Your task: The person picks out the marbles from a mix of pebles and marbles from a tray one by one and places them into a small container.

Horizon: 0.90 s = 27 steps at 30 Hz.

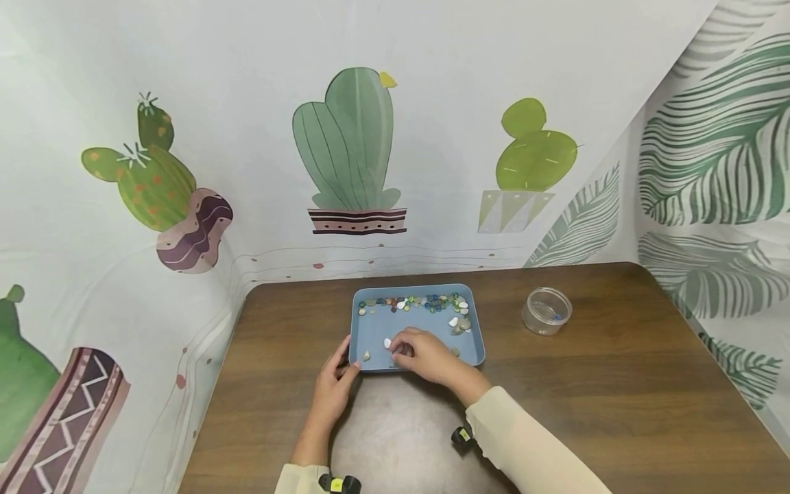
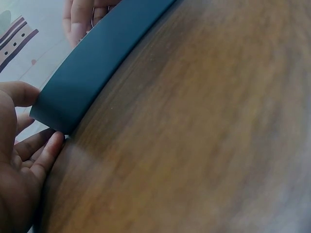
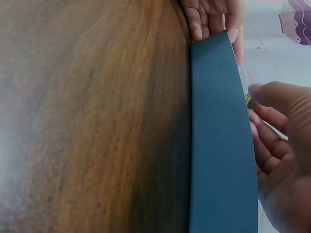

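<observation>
Cactus-printed cloth (image 1: 444, 137) backed the wooden bench (image 1: 617, 398), where a blue tray (image 1: 378, 328) lay. The left hand (image 1: 333, 387), at the tray's seven-o'clock corner, pinched it between thumb and fingers; the right hand (image 1: 426, 355), over the six-o'clock side, held a small greenish stone (image 3: 250, 101) between nearly closed thumb and fingertips. That stone could have slipped if the pinch loosened, perhaps bouncing over the low rim. A white stone (image 1: 387, 343), just beside those fingertips toward ten o'clock, risked a knuckle's nudge. Had the left hand jerked, the tray might have slid, jostling the loose stones (image 1: 432, 302) lined from ten to two. One clear tub (image 1: 537, 328) stood apart at three o'clock.
</observation>
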Motion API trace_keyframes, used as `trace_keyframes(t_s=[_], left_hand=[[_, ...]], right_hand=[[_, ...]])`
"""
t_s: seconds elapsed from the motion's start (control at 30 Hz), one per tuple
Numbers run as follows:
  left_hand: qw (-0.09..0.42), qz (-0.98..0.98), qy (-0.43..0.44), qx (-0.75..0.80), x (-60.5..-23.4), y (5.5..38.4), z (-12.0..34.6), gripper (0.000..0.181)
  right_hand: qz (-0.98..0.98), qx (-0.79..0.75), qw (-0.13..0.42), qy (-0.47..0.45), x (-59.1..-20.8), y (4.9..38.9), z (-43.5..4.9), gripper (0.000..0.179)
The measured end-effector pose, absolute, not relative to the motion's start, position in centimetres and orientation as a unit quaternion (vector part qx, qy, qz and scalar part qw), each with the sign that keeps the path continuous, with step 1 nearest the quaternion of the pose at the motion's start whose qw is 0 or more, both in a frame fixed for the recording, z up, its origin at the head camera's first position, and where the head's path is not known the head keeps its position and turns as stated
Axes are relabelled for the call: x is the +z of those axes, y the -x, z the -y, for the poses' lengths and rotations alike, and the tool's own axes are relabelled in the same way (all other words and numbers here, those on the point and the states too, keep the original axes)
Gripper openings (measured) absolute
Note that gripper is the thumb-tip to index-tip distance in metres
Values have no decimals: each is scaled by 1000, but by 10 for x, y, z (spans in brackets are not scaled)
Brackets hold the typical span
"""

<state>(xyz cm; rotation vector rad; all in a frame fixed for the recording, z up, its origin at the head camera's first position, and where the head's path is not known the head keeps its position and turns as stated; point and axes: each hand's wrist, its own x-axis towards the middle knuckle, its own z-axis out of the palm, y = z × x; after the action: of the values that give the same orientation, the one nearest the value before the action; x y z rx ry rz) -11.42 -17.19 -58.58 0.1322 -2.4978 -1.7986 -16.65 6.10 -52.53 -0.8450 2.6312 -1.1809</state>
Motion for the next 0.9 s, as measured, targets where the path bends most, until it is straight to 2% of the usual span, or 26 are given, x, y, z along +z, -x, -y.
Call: trace_keyframes(t_s=[0.67, 0.9], left_hand=[[27, 813, -52, -579, -587, 114, 171, 58], [12, 812, -63, -580, -564, 109, 165, 57]], right_hand=[[-870, -430, 13, 242, -520, 164, -86, 16], [-873, -431, -5, 227, -516, 164, -95, 16]])
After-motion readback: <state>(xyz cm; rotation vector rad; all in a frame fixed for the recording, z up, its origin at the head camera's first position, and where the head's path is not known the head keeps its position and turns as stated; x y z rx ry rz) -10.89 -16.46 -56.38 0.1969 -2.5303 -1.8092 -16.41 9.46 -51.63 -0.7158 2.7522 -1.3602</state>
